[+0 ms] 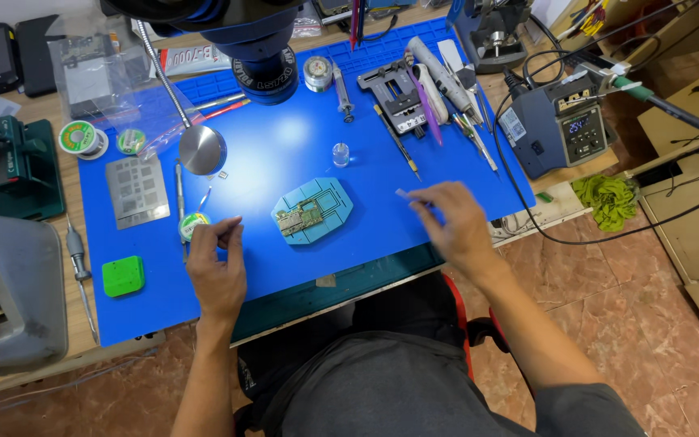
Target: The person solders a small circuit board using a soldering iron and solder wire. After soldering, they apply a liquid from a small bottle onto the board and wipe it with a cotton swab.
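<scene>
Seen from above: a blue mat (301,146) spread over a wooden tabletop (42,109). At the mat's middle, a pale blue holder plate (312,210) with a small circuit board (301,217) lying on it, between the two hands.

Left hand (217,263) resting on the mat to the left of the plate, thumb and forefinger pinched together; whether anything is held between them cannot be told. Just beside its fingertips, a small green-and-white roll (192,224), and a thin metal tool (180,194) lying upright along the mat.

Right hand (453,217) to the right of the plate, fingers closed on a small thin pale piece (403,193) that sticks out leftward past the fingertips, just above the mat. Hands well apart, neither touching the board.

Farther up the mat: a round metal disc (202,149) on a bendy stalk, a grey stencil sheet (137,191), a small clear cylinder (341,154), a black microscope lens (264,69) hanging over the mat, a metal clamp jig (396,97), and a row of tweezers (479,133) and pens. Near the left front corner, a green square block (123,276). Off the mat to the right, a grey soldering station (560,125) with a lit display and black cables, and a green rag (606,198).
</scene>
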